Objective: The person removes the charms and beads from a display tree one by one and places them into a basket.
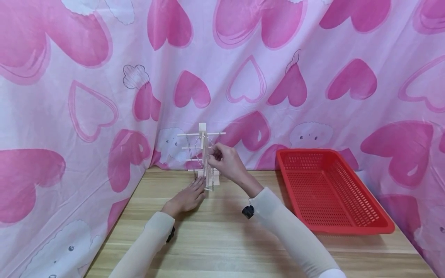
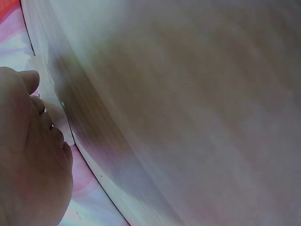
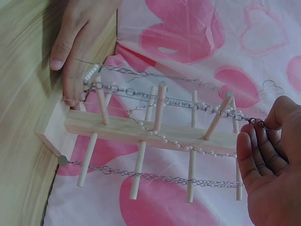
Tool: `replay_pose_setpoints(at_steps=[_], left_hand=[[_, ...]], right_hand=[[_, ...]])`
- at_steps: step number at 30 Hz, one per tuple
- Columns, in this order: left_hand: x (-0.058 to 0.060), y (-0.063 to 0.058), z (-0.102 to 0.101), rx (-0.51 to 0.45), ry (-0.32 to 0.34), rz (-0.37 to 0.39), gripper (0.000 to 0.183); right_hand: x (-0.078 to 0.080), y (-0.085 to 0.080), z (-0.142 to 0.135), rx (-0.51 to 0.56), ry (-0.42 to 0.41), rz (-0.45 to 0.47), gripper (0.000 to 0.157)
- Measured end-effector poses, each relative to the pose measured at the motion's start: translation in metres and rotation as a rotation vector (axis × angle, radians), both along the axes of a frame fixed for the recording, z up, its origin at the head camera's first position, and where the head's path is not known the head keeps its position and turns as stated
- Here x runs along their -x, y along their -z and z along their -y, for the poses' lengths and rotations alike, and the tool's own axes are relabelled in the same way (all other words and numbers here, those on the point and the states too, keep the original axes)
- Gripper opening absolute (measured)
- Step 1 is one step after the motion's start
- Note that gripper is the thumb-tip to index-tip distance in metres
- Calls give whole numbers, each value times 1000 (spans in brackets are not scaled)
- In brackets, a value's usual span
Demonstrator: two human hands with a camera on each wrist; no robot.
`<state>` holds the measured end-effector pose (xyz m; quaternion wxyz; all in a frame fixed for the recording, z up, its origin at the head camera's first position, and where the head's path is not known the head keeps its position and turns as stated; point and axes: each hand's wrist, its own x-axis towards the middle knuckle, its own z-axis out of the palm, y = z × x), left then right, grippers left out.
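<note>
Wooden peg stand (image 3: 127, 129) upright at the eleven o'clock edge of the worktop (image 1: 226, 239); clock directions follow the head view. Its pegs project in rows from a central post and bear several fine chains, among them a white-beaded strand (image 3: 164, 138) and a silver chain (image 3: 162, 177) along one row. The left hand (image 1: 185, 196), at seven o'clock from the post, has its fingers extended and resting on the base (image 1: 216, 178). The right hand (image 1: 227, 162), at three o'clock, pinches between thumb and fingers the clasp end of a ring-link chain (image 3: 181, 103), drawn out beside the pegs. Between three and four o'clock, well apart from the stand, lies a red perforated basket (image 1: 351, 230). Cloth printed with pink hearts (image 1: 192, 88) hangs behind, from nine o'clock round to three.
</note>
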<state>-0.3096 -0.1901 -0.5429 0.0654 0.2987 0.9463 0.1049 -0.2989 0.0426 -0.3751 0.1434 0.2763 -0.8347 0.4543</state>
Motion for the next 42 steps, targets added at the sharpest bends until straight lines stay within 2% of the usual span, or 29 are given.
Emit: replay_pose_setpoints(at_steps=[5,13,19,24,32,42], left_hand=[[-1,-1,0,6,15,-7,65],[-5,-7,-2,17,-1,8,64],[-3,-3,0,24,10,-5,65],[-6,-9,-2,7,15,-2,63],[-8,-14,-2,6,12,13,63],[-7,-12,-2,15,9,14,63]], right_hand=[[-4,-3,-2,15,-10,-3,13],[-5,-6,-8,30,-6,-34,12],[-6,-12,-15,33,-14,-50,11],[-6,-18,-22,23,8,-81,11],[-2,-30,-44,47,43,-136,9],[0,-48,-78,48,81,-120,10]])
